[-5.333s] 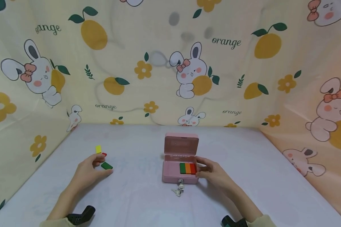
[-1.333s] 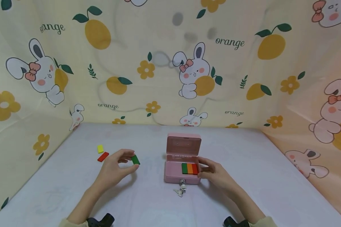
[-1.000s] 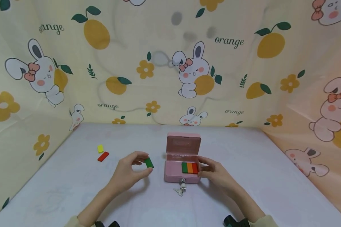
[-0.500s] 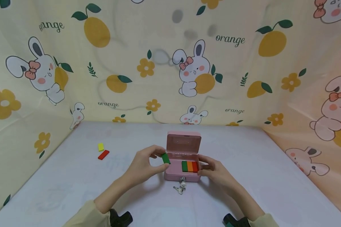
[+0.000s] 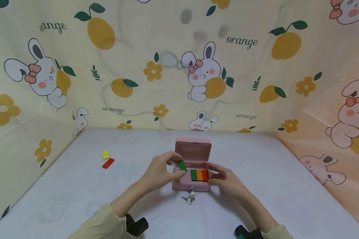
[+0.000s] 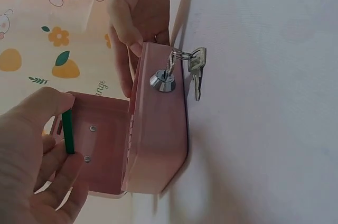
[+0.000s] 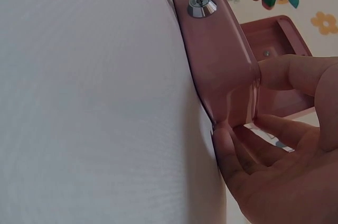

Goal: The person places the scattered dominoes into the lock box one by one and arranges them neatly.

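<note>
An open pink metal cash box stands on the table, its lid raised at the back. My left hand pinches a thin green domino block between thumb and fingers, tilted above the left part of the box. In the left wrist view the same green domino block appears edge-on. Green, orange and red blocks lie side by side in the box's right part. My right hand grips the box's right side, its thumb at the rim and fingers against the outer wall.
A yellow block and a red block lie on the white table at the left. A key ring with keys hangs from the lock at the box front. Behind is a cloth printed with rabbits and oranges.
My left hand has picked up the green domino block from beside the red and yellow ones and carried it right, over the box. The right hand has stayed at the box.
</note>
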A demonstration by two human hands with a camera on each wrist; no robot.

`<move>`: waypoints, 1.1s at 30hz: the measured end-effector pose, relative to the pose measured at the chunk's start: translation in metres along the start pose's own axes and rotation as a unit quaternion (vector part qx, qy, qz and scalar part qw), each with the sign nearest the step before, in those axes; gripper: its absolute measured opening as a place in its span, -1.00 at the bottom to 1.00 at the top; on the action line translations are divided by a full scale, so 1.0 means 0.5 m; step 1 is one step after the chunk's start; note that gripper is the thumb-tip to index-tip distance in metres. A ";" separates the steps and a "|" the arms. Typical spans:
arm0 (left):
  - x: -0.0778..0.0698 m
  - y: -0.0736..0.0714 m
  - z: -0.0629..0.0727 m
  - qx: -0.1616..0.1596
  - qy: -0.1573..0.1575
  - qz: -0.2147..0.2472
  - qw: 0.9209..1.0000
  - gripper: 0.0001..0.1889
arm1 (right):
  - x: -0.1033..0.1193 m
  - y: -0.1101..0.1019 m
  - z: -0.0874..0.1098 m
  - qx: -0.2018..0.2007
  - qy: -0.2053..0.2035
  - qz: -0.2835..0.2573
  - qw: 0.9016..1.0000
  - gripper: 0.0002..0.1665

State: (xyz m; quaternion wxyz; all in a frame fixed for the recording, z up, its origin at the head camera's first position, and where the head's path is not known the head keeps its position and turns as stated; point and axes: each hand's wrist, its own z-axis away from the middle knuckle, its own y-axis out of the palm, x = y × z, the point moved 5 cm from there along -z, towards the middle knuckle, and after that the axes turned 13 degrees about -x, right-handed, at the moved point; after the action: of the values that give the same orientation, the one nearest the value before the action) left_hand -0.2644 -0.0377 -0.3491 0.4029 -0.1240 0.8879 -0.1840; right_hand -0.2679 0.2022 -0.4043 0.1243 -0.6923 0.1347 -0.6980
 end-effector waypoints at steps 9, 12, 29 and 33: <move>0.010 0.011 -0.003 0.015 -0.021 0.006 1.000 -0.55 | 0.007 0.004 0.004 0.000 0.000 0.003 1.000 -0.27; 0.018 0.018 -0.003 0.026 -0.027 0.009 0.999 -0.55 | 0.009 0.004 0.005 0.005 -0.002 0.003 1.000 -0.28; 0.051 0.061 -0.013 0.092 -0.060 -0.015 0.994 -0.52 | 0.005 0.005 0.004 0.014 -0.012 -0.006 1.000 -0.29; 0.056 0.067 -0.016 0.103 -0.067 -0.017 0.992 -0.51 | 0.005 0.004 0.005 0.014 -0.012 -0.006 1.000 -0.28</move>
State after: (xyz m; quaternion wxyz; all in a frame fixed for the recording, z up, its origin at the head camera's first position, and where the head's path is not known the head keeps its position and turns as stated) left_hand -0.2910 -0.0158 -0.3776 0.4691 -0.1092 0.8329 -0.2725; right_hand -0.2656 0.1994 -0.4028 0.1312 -0.6999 0.1195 -0.6918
